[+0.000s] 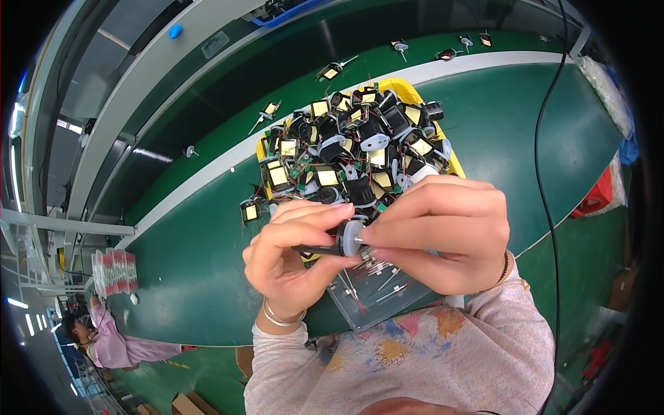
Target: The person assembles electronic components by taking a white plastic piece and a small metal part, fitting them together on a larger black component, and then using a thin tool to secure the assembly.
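Observation:
Between the fingers and thumb of my left hand is a small black unit with a round whitish disc, its face turned to the right. My right hand pinches a thin metal pin that meets the middle of this disc; how far it goes in is hidden. Below both hands lies a clear plastic tray holding slim metal pins and some wires. Just beyond my hands, a yellow bin is heaped with similar black units bearing pale yellow squares, white discs and thin wires.
A black cable hangs down at the right. Several units with pins lie on the green belt beyond the white rail. Stacked clear and red trays stand at the table's left end, near another person in pink.

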Action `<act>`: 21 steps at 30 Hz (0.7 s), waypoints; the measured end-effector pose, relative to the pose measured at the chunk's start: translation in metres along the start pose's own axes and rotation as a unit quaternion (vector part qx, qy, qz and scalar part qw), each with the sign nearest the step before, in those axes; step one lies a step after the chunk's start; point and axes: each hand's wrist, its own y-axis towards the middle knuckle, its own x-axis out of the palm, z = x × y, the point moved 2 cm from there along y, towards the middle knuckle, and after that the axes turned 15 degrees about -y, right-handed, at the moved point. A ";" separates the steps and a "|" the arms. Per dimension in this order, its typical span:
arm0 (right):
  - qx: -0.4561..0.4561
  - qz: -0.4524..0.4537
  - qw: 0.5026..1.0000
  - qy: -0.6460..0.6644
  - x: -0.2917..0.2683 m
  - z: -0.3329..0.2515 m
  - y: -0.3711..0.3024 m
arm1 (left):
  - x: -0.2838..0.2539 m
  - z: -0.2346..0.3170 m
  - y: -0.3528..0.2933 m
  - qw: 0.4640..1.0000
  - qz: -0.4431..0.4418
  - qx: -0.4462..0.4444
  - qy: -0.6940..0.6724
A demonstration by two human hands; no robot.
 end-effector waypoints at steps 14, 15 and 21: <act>-0.080 0.070 0.990 -0.090 0.008 -0.005 -0.002 | 0.009 0.024 -0.006 0.994 0.066 -0.027 0.083; -0.075 0.050 0.994 -0.069 0.007 -0.004 -0.003 | 0.008 0.026 -0.006 0.995 0.054 -0.040 0.072; -0.041 0.018 0.999 -0.023 0.009 -0.007 -0.004 | 0.007 0.030 -0.004 0.992 0.069 -0.109 0.014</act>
